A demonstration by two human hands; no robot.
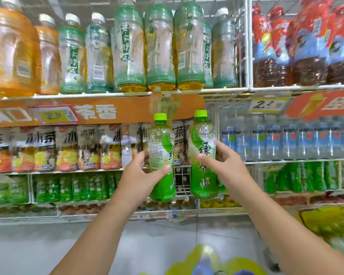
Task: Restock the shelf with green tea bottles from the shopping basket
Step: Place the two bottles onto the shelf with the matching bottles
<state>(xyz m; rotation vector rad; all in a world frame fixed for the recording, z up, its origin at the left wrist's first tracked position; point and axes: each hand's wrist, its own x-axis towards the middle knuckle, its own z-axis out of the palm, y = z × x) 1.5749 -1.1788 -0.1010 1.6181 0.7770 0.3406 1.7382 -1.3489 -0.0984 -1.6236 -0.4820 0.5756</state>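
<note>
Two green tea bottles up in the air before the shelf, both upright, lime caps on top, near each other but apart. Left bottle [162,155] gripped around mid-body by left hand [141,173]: thumb across the front of the label, fingers curled round behind. Back label with small print facing camera. Right bottle [204,153] gripped by right hand [224,165]: thumb on the front of the label, fingers wrapped round the right side. Front label with big green characters facing camera, cap [200,113] a bit higher than left cap [160,116].

Both held level with the second shelf row, in front of the gap at the right end of the iced-tea bottles [68,147] and just left of the water bottles [286,141]. Behind them, orange banner [95,112] along the shelf edge, yellow price tag [56,116] on its left part, another tag [266,105] to the right. Top row: large pale green bottles [159,46], orange-drink bottles [12,52] at far left, red-labelled dark tea [306,46] at far right. Lower row: green bottles [72,187] left and more green [298,175] right, blurred. Grey floor [48,245] below. Blurred yellow-green shape [207,261] at bottom edge, cannot tell what it is.
</note>
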